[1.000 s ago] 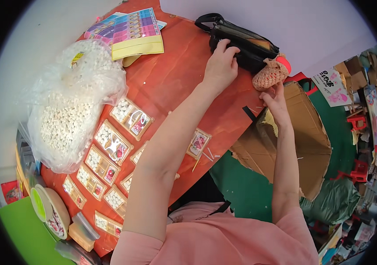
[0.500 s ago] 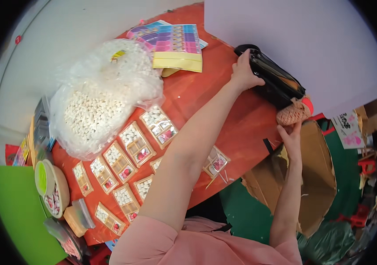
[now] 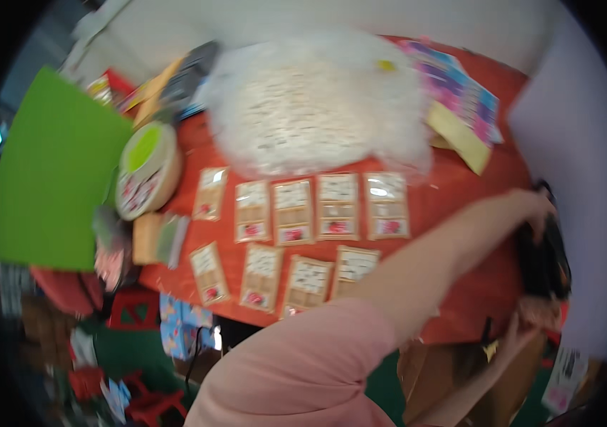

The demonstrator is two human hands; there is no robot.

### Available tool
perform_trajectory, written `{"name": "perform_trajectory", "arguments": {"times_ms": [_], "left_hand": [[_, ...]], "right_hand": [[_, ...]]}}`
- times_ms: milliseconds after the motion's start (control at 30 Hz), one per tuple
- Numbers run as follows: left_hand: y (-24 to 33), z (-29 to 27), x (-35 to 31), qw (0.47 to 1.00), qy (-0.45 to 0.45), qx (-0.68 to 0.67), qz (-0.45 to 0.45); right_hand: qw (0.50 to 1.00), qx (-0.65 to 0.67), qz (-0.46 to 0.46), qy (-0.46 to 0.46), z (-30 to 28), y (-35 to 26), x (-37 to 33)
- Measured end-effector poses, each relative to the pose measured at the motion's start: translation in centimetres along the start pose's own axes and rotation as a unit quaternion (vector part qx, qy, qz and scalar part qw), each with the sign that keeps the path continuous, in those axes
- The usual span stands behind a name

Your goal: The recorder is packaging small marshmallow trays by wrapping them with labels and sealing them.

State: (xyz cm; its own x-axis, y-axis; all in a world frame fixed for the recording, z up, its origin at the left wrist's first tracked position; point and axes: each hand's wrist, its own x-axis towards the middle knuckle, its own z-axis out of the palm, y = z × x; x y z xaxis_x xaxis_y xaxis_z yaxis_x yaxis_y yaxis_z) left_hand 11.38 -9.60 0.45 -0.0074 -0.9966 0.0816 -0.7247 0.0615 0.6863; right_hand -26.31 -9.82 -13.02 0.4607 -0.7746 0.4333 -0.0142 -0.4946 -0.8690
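Black bag (image 3: 542, 260), blurred, hands (image 3: 535, 206) half-hidden

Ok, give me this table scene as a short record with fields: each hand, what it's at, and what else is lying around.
left hand: on the black bag at the table's right end
right hand: low at the table edge by a pinkish knitted item; grip too blurred to tell
table: red-orange cover
packets: two rows of small flat card packs
big bag: clear, full of small white pieces
round tin: green lid
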Motion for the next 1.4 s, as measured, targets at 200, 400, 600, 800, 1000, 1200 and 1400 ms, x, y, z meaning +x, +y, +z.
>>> {"name": "perform_trajectory", "arguments": {"times_ms": [200, 400, 600, 800, 1000, 1200, 1400], "left_hand": [[3.1, 2.0, -1.5, 0.998, 0.052, 0.025, -0.021], [2.8, 2.9, -4.4, 0.99, 0.13, -0.007, -0.048], [5.8, 4.8, -2.1, 0.959, 0.225, -0.129, -0.118], [3.3, 3.2, -1.3, 0.972, 0.044, -0.229, 0.027], [0.1, 1.8, 0.0, 0.919, 0.061, -0.386, -0.051], [3.0, 4.8, 0.3, 0.912, 0.263, -0.308, -0.066], [1.8, 5.7, 1.6, 0.938, 0.266, -0.218, -0.029]], "right_hand": [[0.989, -0.081, 0.125, 0.021, 0.1, -6.9, -0.4], [0.991, -0.034, 0.127, 0.022, 3.1, -9.4, -0.6], [0.993, -0.114, -0.031, -0.027, -1.0, -5.6, 1.4], [0.997, -0.037, -0.063, -0.018, -1.7, -0.5, 1.1], [0.987, -0.031, 0.149, 0.051, 5.4, -10.9, -0.1], [0.975, -0.107, 0.172, 0.091, 4.2, -10.8, -0.8], [0.962, -0.163, 0.197, 0.092, 4.8, -11.4, -0.8]]}}
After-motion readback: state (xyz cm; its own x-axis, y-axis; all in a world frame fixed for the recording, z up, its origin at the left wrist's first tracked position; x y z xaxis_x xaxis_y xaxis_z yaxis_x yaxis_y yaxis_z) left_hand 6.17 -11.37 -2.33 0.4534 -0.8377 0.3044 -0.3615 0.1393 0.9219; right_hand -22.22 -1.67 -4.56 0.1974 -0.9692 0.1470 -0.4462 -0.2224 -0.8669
